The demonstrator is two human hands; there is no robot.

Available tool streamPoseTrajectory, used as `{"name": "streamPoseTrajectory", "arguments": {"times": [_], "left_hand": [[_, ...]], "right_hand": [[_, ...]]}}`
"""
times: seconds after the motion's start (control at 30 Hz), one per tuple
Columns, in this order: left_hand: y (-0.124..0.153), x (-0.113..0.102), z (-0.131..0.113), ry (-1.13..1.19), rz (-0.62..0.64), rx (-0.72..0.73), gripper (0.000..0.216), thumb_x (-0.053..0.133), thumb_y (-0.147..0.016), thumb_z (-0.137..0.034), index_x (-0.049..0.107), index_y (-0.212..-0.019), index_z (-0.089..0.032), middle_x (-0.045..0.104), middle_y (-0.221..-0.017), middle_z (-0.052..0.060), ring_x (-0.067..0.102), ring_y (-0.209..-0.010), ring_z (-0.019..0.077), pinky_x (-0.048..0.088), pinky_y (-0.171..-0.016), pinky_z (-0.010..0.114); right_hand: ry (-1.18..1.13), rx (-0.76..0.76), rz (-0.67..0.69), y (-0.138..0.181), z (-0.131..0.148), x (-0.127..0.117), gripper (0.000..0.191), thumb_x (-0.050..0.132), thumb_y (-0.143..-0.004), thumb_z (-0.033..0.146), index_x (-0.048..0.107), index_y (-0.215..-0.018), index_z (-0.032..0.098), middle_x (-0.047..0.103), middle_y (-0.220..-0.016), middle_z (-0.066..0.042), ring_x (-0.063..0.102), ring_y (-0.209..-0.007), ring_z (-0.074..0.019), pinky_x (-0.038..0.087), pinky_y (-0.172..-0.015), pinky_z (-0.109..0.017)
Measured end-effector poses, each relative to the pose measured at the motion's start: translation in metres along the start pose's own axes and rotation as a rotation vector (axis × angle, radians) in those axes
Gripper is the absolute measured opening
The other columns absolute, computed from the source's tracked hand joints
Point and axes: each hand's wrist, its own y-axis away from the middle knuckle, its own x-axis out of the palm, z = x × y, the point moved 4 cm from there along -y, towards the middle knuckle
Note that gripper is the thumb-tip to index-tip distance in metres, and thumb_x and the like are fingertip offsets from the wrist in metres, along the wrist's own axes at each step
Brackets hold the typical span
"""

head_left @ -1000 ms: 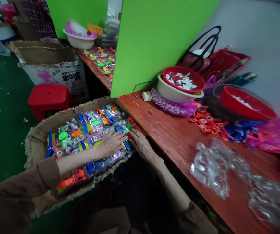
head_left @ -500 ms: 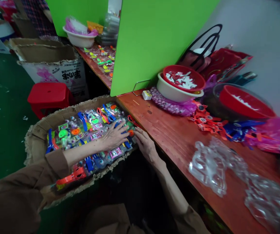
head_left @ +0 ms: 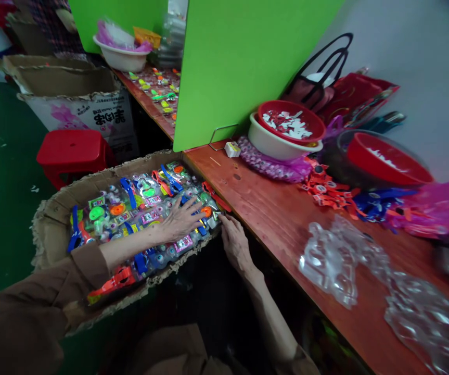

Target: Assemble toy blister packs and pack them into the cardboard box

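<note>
My left hand point(head_left: 181, 221) lies palm down with its fingers spread on clear plastic toy packs point(head_left: 152, 213) that fill a cardboard box point(head_left: 52, 229) with ragged edges. The packs hold blue and orange strap-like pieces, small eyeball-like balls and green and orange discs. At the box's right end, beside the table edge, is my right hand point(head_left: 236, 242), its fingers loosely stretched and nothing visible in them. Its fingertips are close to the nearest pack; whether they touch it I cannot tell.
On the red-brown table point(head_left: 247, 200) are clear plastic shells point(head_left: 329, 265), orange pieces point(head_left: 325, 187), blue pieces point(head_left: 382, 205) and a red bowl point(head_left: 318, 125) of white pieces. A green partition point(head_left: 243, 62) stands behind. A red stool point(head_left: 72, 151) and another box point(head_left: 87, 112) stand left.
My right hand has drawn back slightly from the packs at the box's right end. My left hand stays spread on the packs. The view has shifted slightly.
</note>
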Motion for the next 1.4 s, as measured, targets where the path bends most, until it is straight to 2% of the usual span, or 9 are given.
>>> {"name": "streamPoseTrajectory", "arguments": {"times": [0.13, 0.27, 0.4, 0.5, 0.73, 0.97, 1.13, 1.27, 1.4], "left_hand": [[0.0, -0.003, -0.001, 0.007, 0.015, -0.006, 0.039, 0.039, -0.102, -0.037, 0.057, -0.134, -0.027, 0.05, -0.15, 0.01, 0.035, -0.145, 0.0341, 0.027, -0.112, 0.065], [0.0, -0.008, -0.002, 0.012, 0.019, 0.005, 0.039, 0.039, -0.102, -0.036, 0.057, -0.135, -0.026, 0.049, -0.151, 0.01, 0.034, -0.145, 0.0327, 0.027, -0.113, 0.064], [-0.001, -0.007, -0.002, 0.013, 0.011, -0.02, 0.039, 0.039, -0.102, -0.037, 0.057, -0.135, -0.027, 0.05, -0.15, 0.01, 0.033, -0.145, 0.0312, 0.025, -0.114, 0.064], [-0.002, -0.008, -0.003, 0.018, 0.009, -0.021, 0.039, 0.04, -0.102, -0.038, 0.057, -0.135, -0.028, 0.051, -0.15, 0.009, 0.035, -0.145, 0.0311, 0.025, -0.114, 0.064], [-0.004, -0.012, -0.004, -0.013, 0.043, -0.022, 0.039, 0.039, -0.102, -0.038, 0.058, -0.133, -0.026, 0.051, -0.149, 0.01, 0.036, -0.144, 0.0332, 0.029, -0.111, 0.066], [-0.004, -0.008, 0.003, -0.01, 0.022, -0.027, 0.038, 0.044, -0.1, -0.036, 0.059, -0.134, -0.025, 0.052, -0.149, 0.01, 0.032, -0.146, 0.032, 0.024, -0.116, 0.063], [-0.006, -0.006, 0.006, 0.0, 0.025, -0.007, 0.041, 0.044, -0.099, -0.04, 0.059, -0.134, -0.025, 0.051, -0.149, 0.011, 0.033, -0.145, 0.0327, 0.025, -0.115, 0.064], [-0.01, -0.006, 0.003, -0.015, 0.068, -0.028, 0.04, 0.045, -0.099, -0.038, 0.058, -0.135, -0.025, 0.051, -0.149, 0.013, 0.037, -0.143, 0.0359, 0.027, -0.109, 0.071], [-0.007, -0.02, -0.007, -0.045, 0.038, -0.033, 0.038, 0.042, -0.101, -0.036, 0.059, -0.133, -0.024, 0.053, -0.147, 0.013, 0.039, -0.141, 0.035, 0.03, -0.111, 0.065]], "right_hand": [[-0.011, -0.045, 0.024, 0.005, 0.01, -0.001, 0.037, 0.04, -0.103, 0.023, 0.056, -0.136, 0.018, 0.065, -0.128, -0.015, 0.057, -0.123, -0.0259, 0.051, -0.101, -0.047], [-0.048, -0.088, -0.054, -0.004, 0.015, -0.007, 0.034, 0.042, -0.103, 0.022, 0.058, -0.132, 0.018, 0.067, -0.122, -0.013, 0.061, -0.117, -0.0241, 0.051, -0.101, -0.044], [0.048, -0.059, -0.045, -0.021, 0.016, -0.003, 0.039, 0.036, -0.103, 0.02, 0.055, -0.137, 0.015, 0.063, -0.131, -0.016, 0.057, -0.122, -0.0282, 0.049, -0.101, -0.049], [0.09, -0.035, -0.029, -0.021, 0.019, 0.001, 0.04, 0.038, -0.103, 0.022, 0.053, -0.139, 0.014, 0.065, -0.128, -0.017, 0.059, -0.119, -0.0294, 0.051, -0.097, -0.049], [0.008, -0.147, -0.042, 0.001, 0.019, 0.01, 0.04, 0.041, -0.103, 0.019, 0.054, -0.14, 0.017, 0.063, -0.134, -0.014, 0.055, -0.13, -0.023, 0.043, -0.111, -0.044], [0.121, -0.09, 0.103, -0.001, 0.023, 0.019, 0.053, 0.049, -0.101, 0.037, 0.042, -0.15, 0.019, 0.049, -0.15, -0.016, 0.038, -0.145, -0.0277, 0.023, -0.119, -0.059], [0.127, -0.048, 0.18, 0.001, 0.03, 0.016, 0.061, 0.047, -0.101, 0.044, 0.034, -0.154, 0.018, 0.03, -0.161, -0.017, 0.025, -0.15, -0.0291, 0.025, -0.117, -0.061], [0.123, -0.026, 0.081, 0.005, 0.028, 0.009, 0.058, 0.046, -0.101, 0.042, 0.036, -0.153, 0.019, 0.03, -0.161, -0.017, 0.024, -0.151, -0.0293, 0.026, -0.117, -0.059], [0.091, -0.01, -0.1, 0.016, 0.021, 0.004, 0.053, 0.045, -0.101, 0.04, 0.04, -0.151, 0.02, 0.038, -0.157, -0.017, 0.032, -0.148, -0.03, 0.031, -0.114, -0.056]]}}
